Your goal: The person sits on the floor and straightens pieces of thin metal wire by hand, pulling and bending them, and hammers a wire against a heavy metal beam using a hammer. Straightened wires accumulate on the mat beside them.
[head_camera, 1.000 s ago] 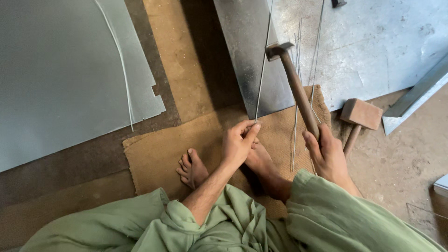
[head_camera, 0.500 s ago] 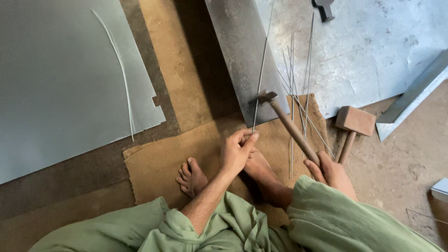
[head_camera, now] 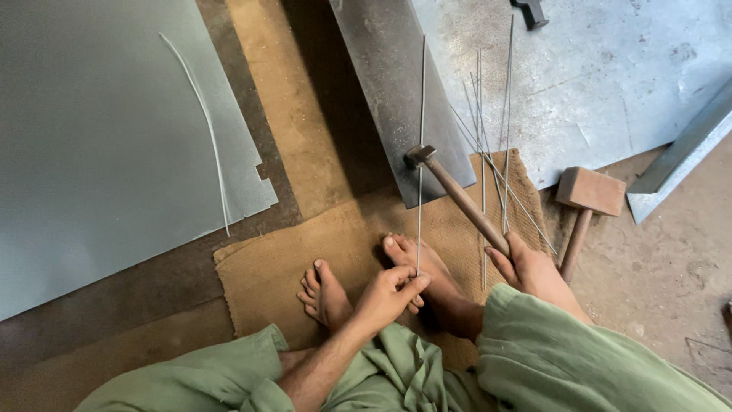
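the thin metal rod [head_camera: 420,137] is lying lengthwise away from the person, its far end pointing up across the dark steel block [head_camera: 396,84], its near end being pinched closed in the left hand [head_camera: 389,294] above the bare feet [head_camera: 366,282]. the right hand [head_camera: 534,267] is gripping the hammer [head_camera: 457,194], whose head is sitting on the rod at the block's near edge, above the burlap mat [head_camera: 267,267].
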### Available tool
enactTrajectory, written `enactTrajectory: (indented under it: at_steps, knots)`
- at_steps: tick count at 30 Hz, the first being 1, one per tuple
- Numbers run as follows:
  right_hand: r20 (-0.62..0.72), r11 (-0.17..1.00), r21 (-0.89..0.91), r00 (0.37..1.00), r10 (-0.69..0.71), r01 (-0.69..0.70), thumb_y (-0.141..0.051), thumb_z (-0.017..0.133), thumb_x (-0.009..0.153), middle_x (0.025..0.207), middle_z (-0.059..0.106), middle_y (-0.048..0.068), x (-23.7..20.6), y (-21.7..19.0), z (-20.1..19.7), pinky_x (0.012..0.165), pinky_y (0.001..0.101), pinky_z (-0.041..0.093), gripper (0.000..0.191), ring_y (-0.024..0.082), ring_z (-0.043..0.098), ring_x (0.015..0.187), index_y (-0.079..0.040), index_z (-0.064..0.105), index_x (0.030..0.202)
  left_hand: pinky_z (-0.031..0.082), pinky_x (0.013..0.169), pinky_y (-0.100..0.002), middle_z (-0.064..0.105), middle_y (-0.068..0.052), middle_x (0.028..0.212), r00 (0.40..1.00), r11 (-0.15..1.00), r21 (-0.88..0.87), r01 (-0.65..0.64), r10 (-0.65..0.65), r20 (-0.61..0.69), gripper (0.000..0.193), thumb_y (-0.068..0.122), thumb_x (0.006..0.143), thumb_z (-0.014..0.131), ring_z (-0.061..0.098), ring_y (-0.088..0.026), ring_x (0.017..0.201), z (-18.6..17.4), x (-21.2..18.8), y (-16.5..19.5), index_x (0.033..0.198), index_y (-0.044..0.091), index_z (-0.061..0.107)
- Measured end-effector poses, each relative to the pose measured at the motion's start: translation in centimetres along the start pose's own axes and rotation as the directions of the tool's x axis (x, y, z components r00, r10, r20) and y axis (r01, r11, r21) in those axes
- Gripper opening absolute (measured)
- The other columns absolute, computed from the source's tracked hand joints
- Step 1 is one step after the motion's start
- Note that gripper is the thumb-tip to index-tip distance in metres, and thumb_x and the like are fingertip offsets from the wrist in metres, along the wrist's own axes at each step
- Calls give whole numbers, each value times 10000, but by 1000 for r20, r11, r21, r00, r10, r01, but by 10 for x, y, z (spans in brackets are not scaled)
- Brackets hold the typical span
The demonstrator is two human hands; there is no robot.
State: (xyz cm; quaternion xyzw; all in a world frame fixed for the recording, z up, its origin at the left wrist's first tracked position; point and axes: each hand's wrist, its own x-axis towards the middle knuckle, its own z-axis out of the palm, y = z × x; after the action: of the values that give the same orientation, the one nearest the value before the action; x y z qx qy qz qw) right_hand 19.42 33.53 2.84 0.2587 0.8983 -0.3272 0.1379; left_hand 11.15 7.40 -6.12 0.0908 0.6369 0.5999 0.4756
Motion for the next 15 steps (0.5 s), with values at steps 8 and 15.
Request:
enactTrajectory:
  at_steps: [8, 15]
  knots:
    - [-19, 992, 115, 998, 60, -58, -357, 611, 984, 669, 596, 250, -8, -9, -3, 612, 496, 468, 331, 427, 555, 670, -38, 540, 932, 526, 582, -223, 724, -27, 829, 994, 978, -193, -75, 57, -98, 327, 264, 981, 681, 632, -67, 658, -11, 55, 31, 1246, 71, 689]
    - [-71, 996, 67, 995, 68, -63, -332, 659, 949, 642, 591, 225, -22, -5, -5, 571, 493, 443, 325, 432, 537, 621, -34, 533, 914, 533, 467, -242, 642, -9, 728, 974, 991, -111, -80, 54, -220, 339, 238, 967, 713, 586, -59, 564, -4, 54, 54, 1273, 91, 697]
